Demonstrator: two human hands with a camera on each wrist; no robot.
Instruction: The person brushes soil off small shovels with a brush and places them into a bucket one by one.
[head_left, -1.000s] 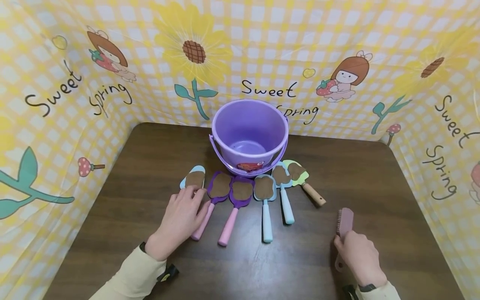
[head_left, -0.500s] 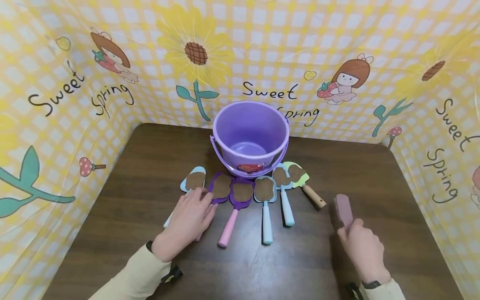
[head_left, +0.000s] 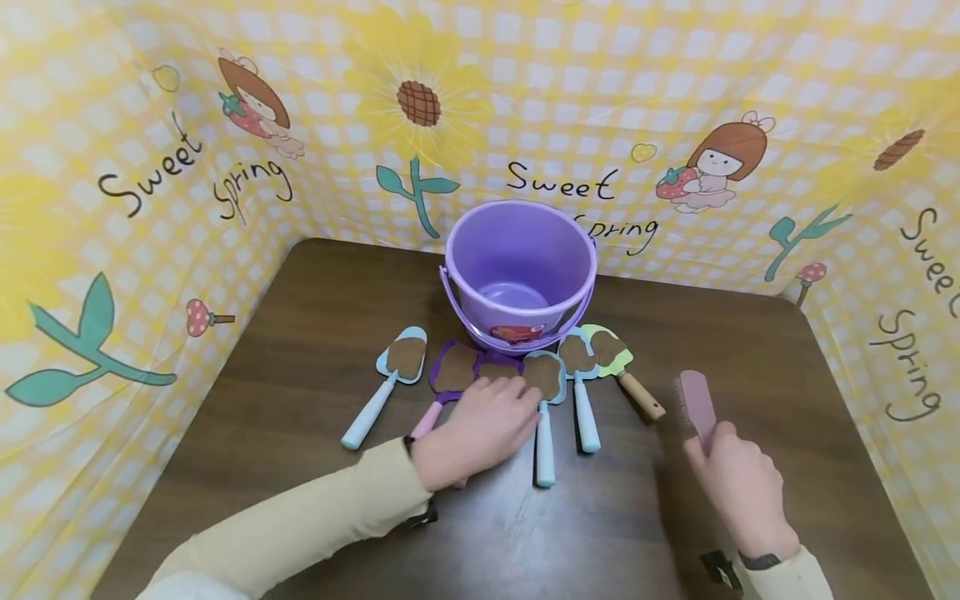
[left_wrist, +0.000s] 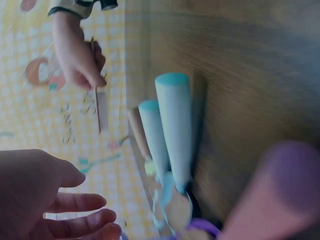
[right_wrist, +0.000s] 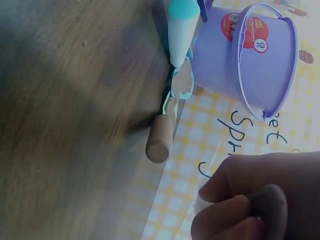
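Note:
My right hand (head_left: 738, 483) grips a pink brush (head_left: 697, 404) by its handle, above the right of the table. The left hand (head_left: 480, 429) hovers over the row of small shovels, its fingers loosely bent with nothing in them in the left wrist view. Beneath it are two purple shovels with pink handles, one (head_left: 455, 371) partly showing, the other mostly hidden. To its left lies a light-blue shovel (head_left: 405, 354). On the right are two more light-blue shovels (head_left: 546, 446) (head_left: 587, 417) and a green shovel (head_left: 640, 396) with a wooden handle. Brown patches cover their blades.
A purple bucket (head_left: 517, 275) stands behind the shovels, its handle folded down in front. The dark wooden table (head_left: 300, 333) is enclosed by a yellow checked cloth (head_left: 480, 108) at the back and sides.
My left hand has moved right, from the leftmost light-blue shovel across the purple ones. The right hand has lifted the brush slightly. The shovels stay in their row while the head view shifts.

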